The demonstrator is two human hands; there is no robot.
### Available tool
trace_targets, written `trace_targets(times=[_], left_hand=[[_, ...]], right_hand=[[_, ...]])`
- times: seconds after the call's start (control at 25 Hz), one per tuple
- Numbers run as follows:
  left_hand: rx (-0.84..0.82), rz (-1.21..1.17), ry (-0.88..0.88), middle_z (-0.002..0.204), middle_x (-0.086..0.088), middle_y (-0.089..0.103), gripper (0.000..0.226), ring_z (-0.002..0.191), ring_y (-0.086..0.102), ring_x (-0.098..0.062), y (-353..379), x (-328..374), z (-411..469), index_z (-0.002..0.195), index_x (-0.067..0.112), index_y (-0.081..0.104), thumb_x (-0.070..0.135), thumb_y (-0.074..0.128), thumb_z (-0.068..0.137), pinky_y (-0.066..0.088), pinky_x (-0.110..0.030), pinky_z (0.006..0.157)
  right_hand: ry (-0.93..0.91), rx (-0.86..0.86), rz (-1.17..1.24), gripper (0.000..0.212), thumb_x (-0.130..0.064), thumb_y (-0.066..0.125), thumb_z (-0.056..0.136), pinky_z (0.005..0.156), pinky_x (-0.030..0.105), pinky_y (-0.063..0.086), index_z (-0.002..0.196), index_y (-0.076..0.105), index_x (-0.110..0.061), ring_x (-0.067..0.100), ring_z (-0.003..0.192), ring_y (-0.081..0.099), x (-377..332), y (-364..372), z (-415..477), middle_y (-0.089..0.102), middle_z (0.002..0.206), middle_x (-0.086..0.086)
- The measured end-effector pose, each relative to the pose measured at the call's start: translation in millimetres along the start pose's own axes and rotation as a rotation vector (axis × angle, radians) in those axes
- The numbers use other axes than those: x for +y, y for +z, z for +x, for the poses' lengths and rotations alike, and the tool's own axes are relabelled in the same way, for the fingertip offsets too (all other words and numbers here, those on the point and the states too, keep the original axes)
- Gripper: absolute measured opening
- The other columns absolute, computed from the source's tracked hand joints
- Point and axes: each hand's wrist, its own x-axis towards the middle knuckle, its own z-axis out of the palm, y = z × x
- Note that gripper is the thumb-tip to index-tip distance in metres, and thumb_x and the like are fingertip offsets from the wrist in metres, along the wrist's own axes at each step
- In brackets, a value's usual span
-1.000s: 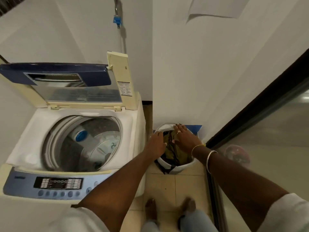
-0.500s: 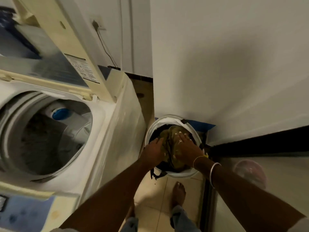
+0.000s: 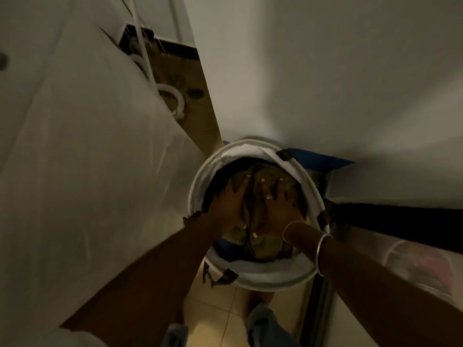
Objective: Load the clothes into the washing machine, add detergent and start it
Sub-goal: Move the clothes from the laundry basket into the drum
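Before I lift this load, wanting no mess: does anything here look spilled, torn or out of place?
Nothing spilled. The left hand and right hand hold olive-green clothes inside the round white laundry basket; only its dark strap dangles outside the rim.

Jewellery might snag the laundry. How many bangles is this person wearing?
2, both on the right forearm: a thin gold bangle at the wrist and a silver bangle just above it. The left wrist shows none, though its underside is hidden.
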Motion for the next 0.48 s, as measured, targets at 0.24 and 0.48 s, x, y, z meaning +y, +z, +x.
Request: trace_targets(times=[0.24, 0.48], left_hand=[[0.1, -0.192, -0.195, 0.139, -0.019, 0.046, 0.054, 0.119, 0.052, -0.036, 11.0, 28.3, 3.8, 0.145, 0.014, 0.037, 0.02, 0.057, 0.096, 0.046, -0.043, 0.098], [0.126, -0.298, -0.039, 0.131, -0.013, 0.06, 0.06, 0.125, 0.053, -0.029, -29.8, 28.5, -39.2, 0.13, 0.01, 0.06, 0.054, 0.044, 0.091, 0.034, -0.045, 0.114]], right_hand=[[0.004, 0.141, -0.079, 0.074, -0.053, 0.051, 0.092, 0.116, 0.055, 0.024, 0.153, 0.024, -0.022, 0.04, 0.141, 0.029, -0.4, 21.0, 2.2, 0.027, 0.155, 0.018], [-0.015, 0.187, 0.011, 0.063, -0.061, 0.048, 0.078, 0.1, 0.046, 0.048, 0.135, 0.05, -0.034, 0.029, 0.118, 0.057, -21.2, -46.7, -57.4, 0.049, 0.14, 0.002]])
